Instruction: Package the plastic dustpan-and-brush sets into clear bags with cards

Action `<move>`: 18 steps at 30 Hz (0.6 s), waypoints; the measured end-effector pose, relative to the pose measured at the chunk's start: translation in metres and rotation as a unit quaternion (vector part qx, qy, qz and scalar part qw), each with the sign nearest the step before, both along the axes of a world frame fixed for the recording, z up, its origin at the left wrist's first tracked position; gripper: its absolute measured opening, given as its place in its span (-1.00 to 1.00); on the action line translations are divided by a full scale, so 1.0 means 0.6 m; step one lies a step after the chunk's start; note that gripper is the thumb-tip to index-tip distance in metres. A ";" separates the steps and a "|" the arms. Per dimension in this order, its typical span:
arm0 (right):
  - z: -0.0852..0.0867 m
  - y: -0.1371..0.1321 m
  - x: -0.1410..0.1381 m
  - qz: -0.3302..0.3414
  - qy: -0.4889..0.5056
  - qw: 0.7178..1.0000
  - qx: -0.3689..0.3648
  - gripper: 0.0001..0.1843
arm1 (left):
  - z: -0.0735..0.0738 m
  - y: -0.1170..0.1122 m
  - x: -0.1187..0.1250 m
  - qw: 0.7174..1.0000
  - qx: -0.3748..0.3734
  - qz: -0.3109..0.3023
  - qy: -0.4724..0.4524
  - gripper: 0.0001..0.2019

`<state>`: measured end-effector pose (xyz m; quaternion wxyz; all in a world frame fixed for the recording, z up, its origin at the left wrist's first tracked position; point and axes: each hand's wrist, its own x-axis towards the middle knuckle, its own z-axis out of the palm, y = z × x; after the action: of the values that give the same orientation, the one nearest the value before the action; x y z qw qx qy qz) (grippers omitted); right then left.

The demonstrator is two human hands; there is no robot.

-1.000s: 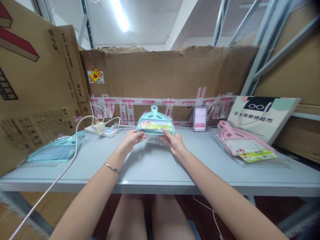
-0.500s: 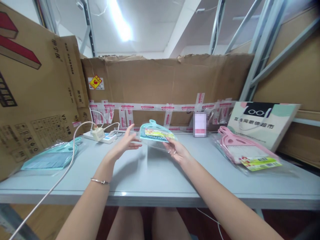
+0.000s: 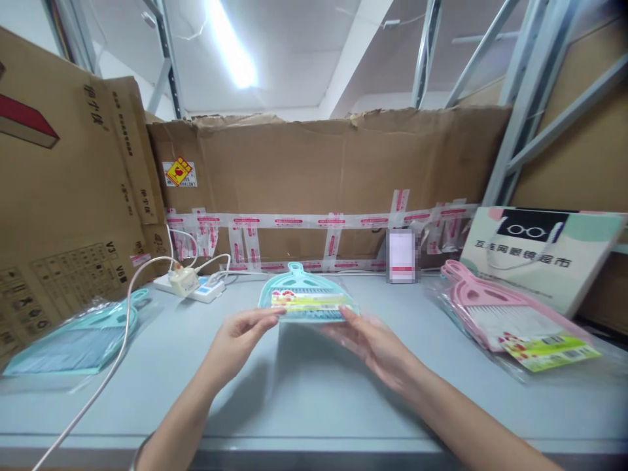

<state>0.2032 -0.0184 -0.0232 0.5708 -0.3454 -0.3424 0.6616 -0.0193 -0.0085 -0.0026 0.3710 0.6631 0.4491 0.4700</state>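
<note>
A small teal dustpan set [image 3: 305,294] with a yellow-green label sits in a clear plastic bag, held just above the grey table [image 3: 314,392] at its middle. My left hand [image 3: 240,333] pinches the bag's left lower edge. My right hand [image 3: 373,340] grips the bag's right lower edge, its fingers under the clear plastic. The pan's handle points away from me toward the cardboard wall.
A pink dustpan set [image 3: 510,314] in a bag lies at the right, by a printed paper bag [image 3: 540,252]. Another teal set [image 3: 73,337] lies at the left. A power strip [image 3: 189,284] with white cables sits at the back left. Taped cardboard [image 3: 324,183] walls the back.
The teal set went from upright to tilted flat, held by my right hand alone while the left let go; now both hands hold it again, lower and nearer the table.
</note>
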 end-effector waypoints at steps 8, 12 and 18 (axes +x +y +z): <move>-0.031 -0.041 0.027 0.135 -0.122 0.966 0.186 -0.02 | -0.011 -0.028 -0.015 0.997 0.005 0.079 -0.002 -0.78; -0.037 -0.034 0.010 0.000 -0.231 0.960 0.158 -0.44 | -0.023 -0.032 -0.005 0.997 0.002 0.071 0.025 -0.73; -0.035 -0.018 -0.008 -0.144 -0.237 0.951 0.137 -0.63 | -0.035 -0.029 0.003 0.996 -0.018 0.084 0.033 -0.69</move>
<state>0.1984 -0.0292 -0.0442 0.6041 -0.4564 -0.5017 0.4184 -0.0174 -0.0262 -0.0235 0.3275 0.6314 0.5234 0.4692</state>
